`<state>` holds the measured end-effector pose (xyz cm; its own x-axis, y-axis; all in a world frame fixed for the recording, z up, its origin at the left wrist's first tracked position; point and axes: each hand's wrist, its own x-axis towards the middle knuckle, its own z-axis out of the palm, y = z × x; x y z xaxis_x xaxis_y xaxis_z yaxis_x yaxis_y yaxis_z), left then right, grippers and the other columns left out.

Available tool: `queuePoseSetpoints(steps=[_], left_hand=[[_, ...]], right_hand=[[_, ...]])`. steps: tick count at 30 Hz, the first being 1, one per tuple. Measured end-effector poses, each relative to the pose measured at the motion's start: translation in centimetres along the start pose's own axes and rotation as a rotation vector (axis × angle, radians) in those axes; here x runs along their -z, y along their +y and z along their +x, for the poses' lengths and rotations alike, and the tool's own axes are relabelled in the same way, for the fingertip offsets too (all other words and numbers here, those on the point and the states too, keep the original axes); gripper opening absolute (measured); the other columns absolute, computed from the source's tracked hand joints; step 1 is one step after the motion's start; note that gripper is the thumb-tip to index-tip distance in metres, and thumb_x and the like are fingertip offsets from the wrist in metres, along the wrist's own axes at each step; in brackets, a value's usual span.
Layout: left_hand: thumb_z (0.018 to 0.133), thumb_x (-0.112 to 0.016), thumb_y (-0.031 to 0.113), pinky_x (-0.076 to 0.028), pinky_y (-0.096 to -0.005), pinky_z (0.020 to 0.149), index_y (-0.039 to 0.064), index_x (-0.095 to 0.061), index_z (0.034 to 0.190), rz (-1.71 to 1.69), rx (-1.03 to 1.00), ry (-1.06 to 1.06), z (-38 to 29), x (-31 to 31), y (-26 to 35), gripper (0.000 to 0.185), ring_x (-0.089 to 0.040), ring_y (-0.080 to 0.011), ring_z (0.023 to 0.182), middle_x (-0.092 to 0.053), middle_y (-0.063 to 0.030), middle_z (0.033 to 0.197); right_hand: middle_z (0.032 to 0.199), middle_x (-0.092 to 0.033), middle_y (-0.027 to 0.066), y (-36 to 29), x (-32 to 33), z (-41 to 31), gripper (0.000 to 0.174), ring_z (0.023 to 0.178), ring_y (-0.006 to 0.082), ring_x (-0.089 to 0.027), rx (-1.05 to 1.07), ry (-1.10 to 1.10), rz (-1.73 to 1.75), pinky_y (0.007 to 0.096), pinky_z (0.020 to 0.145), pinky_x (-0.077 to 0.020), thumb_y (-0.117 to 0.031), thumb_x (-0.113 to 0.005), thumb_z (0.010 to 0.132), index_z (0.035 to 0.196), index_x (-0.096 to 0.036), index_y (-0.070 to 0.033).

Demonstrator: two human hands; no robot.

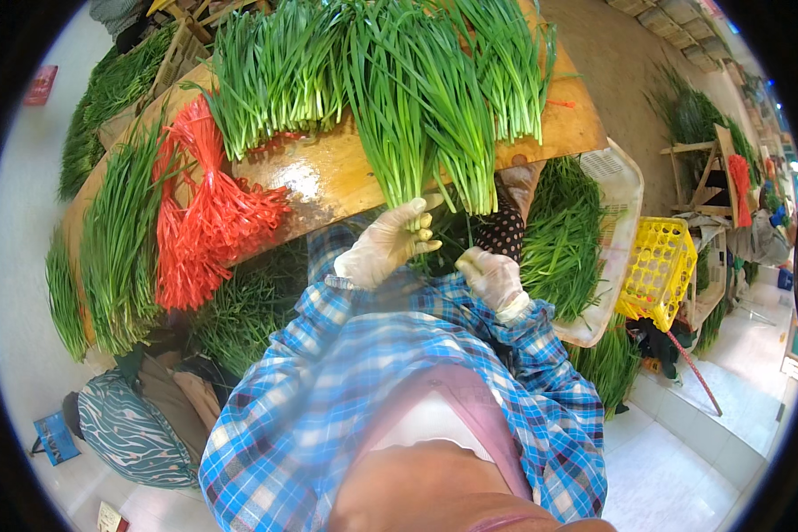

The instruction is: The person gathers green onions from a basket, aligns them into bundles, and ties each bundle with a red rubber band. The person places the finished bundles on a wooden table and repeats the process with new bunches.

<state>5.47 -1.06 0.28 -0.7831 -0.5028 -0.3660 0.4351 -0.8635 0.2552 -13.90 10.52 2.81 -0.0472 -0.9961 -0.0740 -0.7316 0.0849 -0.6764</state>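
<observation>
In the head view, my left hand (392, 243), in a thin translucent glove, is closed around the pale stem ends of a bunch of garlic chives (389, 133). Its leaves lie away from me over the wooden table (346, 176). Beside that bunch, another sheaf of chives (469, 159) hangs its stem ends over the near edge. My right hand (492, 276), gloved too, is held lower to the right with its fingers curled together. A thin green blade shows near its fingertips; whether it is pinched there I cannot tell.
Red plastic ties (216, 206) lie left on the table, near more chives (123, 239). At right are a white crate (615, 193) of loose chives and a yellow crate (658, 266). Another person in a patterned garment (133, 425) is at lower left.
</observation>
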Motion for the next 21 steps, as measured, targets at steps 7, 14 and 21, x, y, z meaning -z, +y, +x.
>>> queuePoseSetpoints(steps=[7,14,21], left_hand=[[0.086,-0.072,0.021,-0.054,-0.0387,0.079,0.007,-0.063,0.100,0.021,-0.041,0.141,2.2,-1.3,-1.8,0.022,-0.062,-0.0165,0.078,-0.065,-0.0021,0.084],[0.089,-0.068,0.017,-0.049,-0.0280,0.065,0.004,-0.064,0.102,0.075,-0.223,0.231,4.0,-2.0,-3.8,0.019,-0.059,-0.0145,0.077,-0.065,-0.0025,0.088],[0.089,-0.067,0.023,-0.051,-0.0291,0.070,0.004,-0.064,0.109,0.022,-0.130,0.315,1.7,-1.3,-1.8,0.028,-0.064,-0.0172,0.081,-0.067,-0.0045,0.095]], right_hand=[[0.080,-0.064,0.0022,1.7,-2.4,3.6,0.039,0.054,0.0073,-0.055,-0.370,0.143,1.013,0.0193,0.045,-0.0422,-0.026,-0.066,0.092,0.119,-0.059,0.001],[0.077,-0.062,0.0008,0.3,-5.5,5.6,0.020,0.058,0.0068,-0.053,-0.333,0.361,1.430,0.0191,0.048,-0.0413,-0.019,-0.063,0.093,0.102,-0.063,-0.002],[0.067,-0.059,0.0022,0.5,-3.2,3.7,0.017,0.048,0.0081,-0.046,-0.500,-0.023,1.212,0.0222,0.043,-0.0356,-0.017,-0.065,0.087,0.091,-0.063,-0.001]])
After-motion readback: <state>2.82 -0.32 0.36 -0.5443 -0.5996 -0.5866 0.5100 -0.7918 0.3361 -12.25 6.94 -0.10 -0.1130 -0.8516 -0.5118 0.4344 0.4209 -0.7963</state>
